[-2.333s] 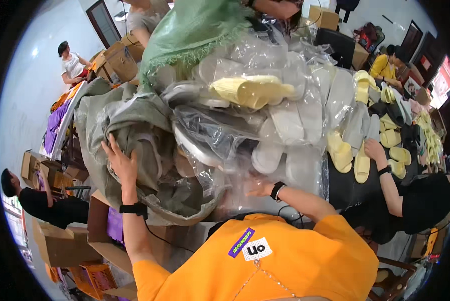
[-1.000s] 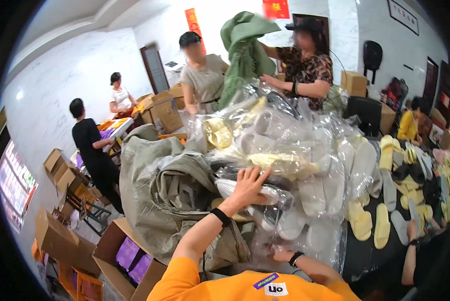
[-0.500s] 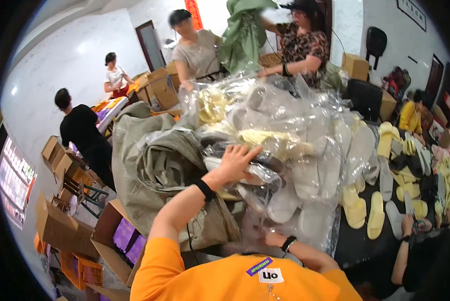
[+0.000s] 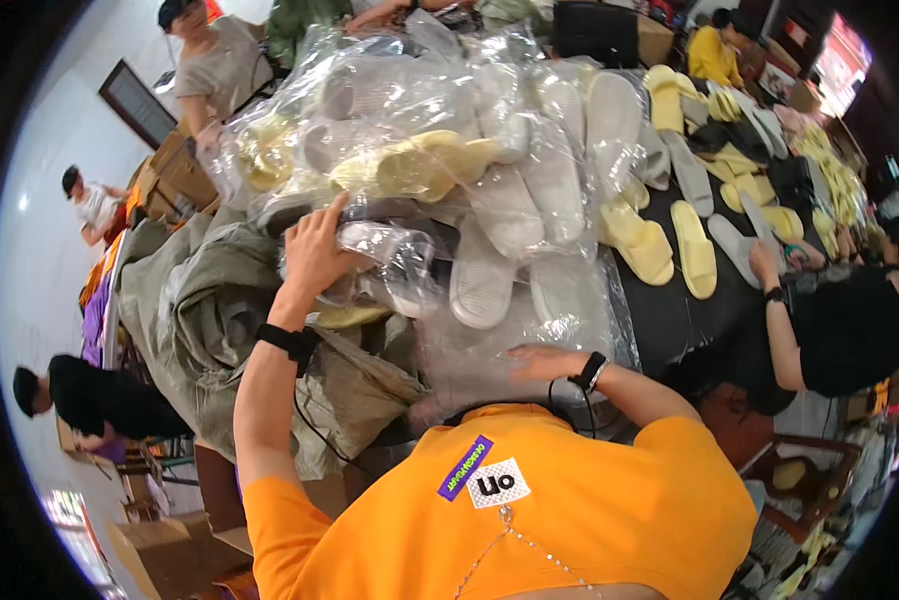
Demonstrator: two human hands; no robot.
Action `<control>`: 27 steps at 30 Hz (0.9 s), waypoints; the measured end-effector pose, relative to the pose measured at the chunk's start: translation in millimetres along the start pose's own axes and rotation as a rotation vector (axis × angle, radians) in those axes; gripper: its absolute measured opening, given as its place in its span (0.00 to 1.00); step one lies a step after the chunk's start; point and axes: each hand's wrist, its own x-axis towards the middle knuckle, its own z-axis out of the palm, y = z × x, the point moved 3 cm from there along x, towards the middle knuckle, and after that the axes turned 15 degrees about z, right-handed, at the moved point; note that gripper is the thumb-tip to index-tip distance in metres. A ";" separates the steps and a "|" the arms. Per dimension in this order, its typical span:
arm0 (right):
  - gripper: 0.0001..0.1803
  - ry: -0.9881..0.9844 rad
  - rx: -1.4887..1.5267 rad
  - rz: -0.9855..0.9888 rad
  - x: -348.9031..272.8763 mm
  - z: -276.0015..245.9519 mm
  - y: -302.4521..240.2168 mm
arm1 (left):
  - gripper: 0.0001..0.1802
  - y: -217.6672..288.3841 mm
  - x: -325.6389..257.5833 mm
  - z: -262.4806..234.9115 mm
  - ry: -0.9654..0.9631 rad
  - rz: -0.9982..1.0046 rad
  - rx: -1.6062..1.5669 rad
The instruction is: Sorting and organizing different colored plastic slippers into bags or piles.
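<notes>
Item: heap of bagged slippers [image 4: 469, 170], clear plastic, white and pale yellow pairs inside, being piled across the middle of a dark table [image 4: 669, 310].

Left hand [image 4: 314, 250]: being raised onto the near left slope of the heap, fingers spread and curled over a crinkled clear bag [image 4: 394, 265] holding a pale slipper; the bag is being gripped at its left end. A black wristband [image 4: 289, 340] is being worn on that arm.

Right hand [image 4: 539, 360]: being laid flat, palm down and fingers loose, on a sheet of clear plastic [image 4: 509, 340] at the near foot of the heap; nothing is being clasped. A black watch [image 4: 591, 372] is being worn at the wrist.

Beside the heap, left: an olive-grey woven sack [image 4: 219, 320], crumpled, lying against the bags and just under the left forearm.

Right of the heap: loose yellow slippers [image 4: 669, 250] and white slippers [image 4: 739, 240] being laid out in rows on the table, apart from the bags.

Other persons: a person in black [image 4: 839, 330] at the right edge, one hand [image 4: 764, 262] being held over the loose slippers; a person in a grey top [image 4: 214, 60] standing beyond the heap; two persons at the far left beside cardboard boxes [image 4: 174, 175].

Wearer: an orange shirt [image 4: 529, 510] filling the lower edge.
</notes>
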 end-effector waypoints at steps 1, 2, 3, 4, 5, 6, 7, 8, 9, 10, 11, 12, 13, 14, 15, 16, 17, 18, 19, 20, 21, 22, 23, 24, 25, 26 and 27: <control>0.37 0.023 0.092 0.103 -9.2 -15.1 -13.6 | 0.53 -3.5 -2.0 -0.1 -0.013 -0.031 0.005; 0.37 0.044 0.183 0.205 -23.0 -29.4 -28.3 | 0.52 -5.8 -7.4 1.5 -0.013 -0.032 0.013; 0.37 0.075 0.267 0.304 -33.6 -44.0 -39.2 | 0.52 -7.3 -11.4 -0.9 -0.002 -0.030 0.025; 0.37 0.216 0.255 0.267 -29.2 -43.4 -29.8 | 0.52 -8.4 -7.3 -2.0 0.020 -0.017 0.037; 0.38 0.205 0.287 0.275 -33.0 -36.7 -19.8 | 0.53 -9.0 -5.8 0.4 0.007 -0.027 0.020; 0.40 0.194 0.313 0.273 -36.8 -32.4 -10.1 | 0.53 -7.9 -6.0 -1.3 -0.025 -0.042 0.013; 0.41 0.298 0.306 0.340 -37.2 -33.9 -9.0 | 0.53 -6.5 -3.8 -2.6 -0.040 -0.056 0.005; 0.42 0.404 0.306 0.414 -38.7 -34.1 -6.6 | 0.53 -1.3 -2.1 -0.5 -0.043 -0.048 0.027; 0.42 0.658 0.234 0.421 -39.8 -54.3 -16.3 | 0.54 1.8 2.5 0.1 -0.026 -0.039 0.063; 0.42 0.911 0.150 0.430 -40.9 -74.2 -30.1 | 0.54 0.4 0.6 -2.7 0.027 -0.009 0.054; 0.41 1.148 0.029 0.320 -48.3 -94.4 -50.7 | 0.53 -2.4 -5.5 -3.5 0.050 0.012 0.035; 0.41 1.148 -0.015 0.365 -48.1 -98.2 -54.3 | 0.54 -1.3 -4.7 -2.2 0.025 0.008 -0.021; 0.40 1.150 -0.062 0.408 -46.7 -110.7 -54.3 | 0.55 0.6 -1.4 -1.2 0.004 0.002 -0.077; 0.40 1.152 -0.110 0.451 -44.9 -124.5 -53.9 | 0.53 6.7 -4.0 -3.2 0.021 0.041 -0.065; 0.39 1.205 -0.127 0.435 -41.3 -134.3 -51.2 | 0.52 10.1 -3.7 -3.5 0.033 0.047 -0.050; 0.38 1.258 -0.149 0.422 -36.8 -144.6 -45.3 | 0.51 13.5 -2.2 -2.0 0.048 0.053 -0.040; 0.37 1.310 -0.171 0.409 -34.6 -156.8 -42.4 | 0.49 14.7 -0.5 -0.9 0.062 0.060 -0.030; 0.35 1.308 -0.183 0.369 -35.9 -171.8 -47.9 | 0.49 13.7 -1.4 2.3 0.029 0.058 -0.023; 0.33 1.309 -0.195 0.329 -40.0 -187.0 -56.6 | 0.49 13.9 -3.8 4.4 -0.005 0.050 -0.021; 0.29 1.379 -0.249 0.231 -43.5 -199.1 -64.3 | 0.49 14.0 -2.9 5.7 -0.031 0.048 -0.019; 0.30 1.413 -0.187 0.173 -43.9 -208.7 -62.4 | 0.49 13.8 1.3 6.6 -0.049 0.050 -0.020; 0.31 1.444 -0.124 0.113 -42.5 -216.5 -58.6 | 0.49 15.8 4.8 5.1 -0.098 0.032 -0.040; 0.32 1.472 -0.059 0.052 -40.5 -223.2 -53.8 | 0.48 16.5 9.5 5.9 -0.095 0.035 -0.055; 0.39 1.535 0.003 -0.048 -40.4 -231.1 -48.8 | 0.48 14.7 11.7 5.8 -0.092 0.028 -0.065; 0.42 1.590 0.076 -0.005 -41.5 -235.6 -43.3 | 0.48 13.4 13.0 6.3 -0.088 0.020 -0.075; 0.45 1.640 0.150 0.038 -43.6 -238.1 -39.8 | 0.47 15.1 12.7 7.2 -0.067 0.049 -0.082; 0.48 1.688 0.231 0.069 -44.2 -243.3 -39.2 | 0.47 15.5 11.0 6.1 -0.044 0.072 -0.080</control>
